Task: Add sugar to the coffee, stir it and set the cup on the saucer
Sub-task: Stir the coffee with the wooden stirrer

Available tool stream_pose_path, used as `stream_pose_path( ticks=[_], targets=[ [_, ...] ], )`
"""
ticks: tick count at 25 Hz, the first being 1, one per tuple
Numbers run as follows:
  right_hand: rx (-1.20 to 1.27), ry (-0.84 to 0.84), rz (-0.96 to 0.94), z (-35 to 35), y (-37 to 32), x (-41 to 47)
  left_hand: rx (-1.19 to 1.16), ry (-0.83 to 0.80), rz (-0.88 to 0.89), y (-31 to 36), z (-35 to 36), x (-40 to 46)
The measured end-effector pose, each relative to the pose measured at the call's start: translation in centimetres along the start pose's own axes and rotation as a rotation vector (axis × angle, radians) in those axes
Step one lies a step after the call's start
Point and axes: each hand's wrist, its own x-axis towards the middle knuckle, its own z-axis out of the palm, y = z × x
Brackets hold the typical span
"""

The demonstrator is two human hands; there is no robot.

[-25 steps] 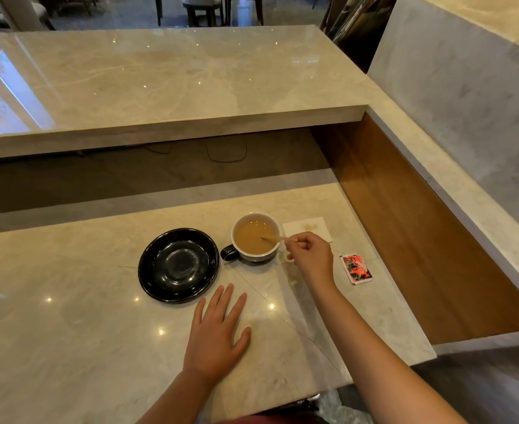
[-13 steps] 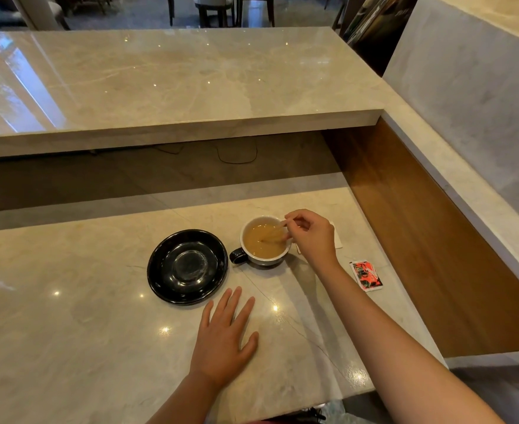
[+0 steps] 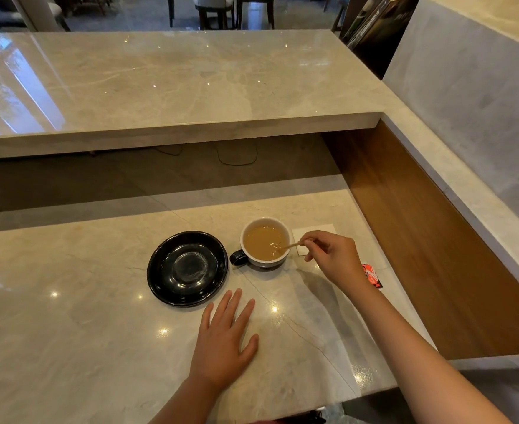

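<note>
A white cup [image 3: 285, 231] with a dark handle holds light brown coffee and stands on the marble counter. Just left of it lies an empty black saucer [image 3: 187, 268]. My right hand [image 3: 331, 255] is to the right of the cup and pinches a thin wooden stirrer [image 3: 289, 246], whose tip dips into the coffee. My left hand [image 3: 225, 341] lies flat on the counter, fingers spread, in front of the saucer and holding nothing.
A white napkin [image 3: 316, 232] lies behind my right hand. A red sugar packet [image 3: 373, 276] shows beside my right wrist. A raised marble ledge [image 3: 175, 130] runs across the back, and a wooden side panel [image 3: 420, 240] closes the right.
My right hand has moved the stirrer around in the coffee and now sits further right of the cup. My left hand has stayed flat. The camera has shifted slightly.
</note>
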Motion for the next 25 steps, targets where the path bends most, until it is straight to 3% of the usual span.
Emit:
stream_pose_path(
  ticks=[8,14,20,25],
  targets=[
    [0.226,0.025,0.102,2.2,-0.9,0.6,0.007,0.010,0.005,-0.1,0.1,0.0],
    [0.030,0.115,-0.061,2.6,-1.2,1.3,0.013,0.015,0.001,0.0,0.1,0.1],
    [-0.252,0.004,-0.229,0.4,-1.1,0.3,0.009,0.015,-0.002,-0.1,0.2,0.0],
    [-0.105,-0.049,-0.111,0.3,-1.4,-0.1,0.011,0.017,-0.003,0.0,0.2,0.0]
  ],
)
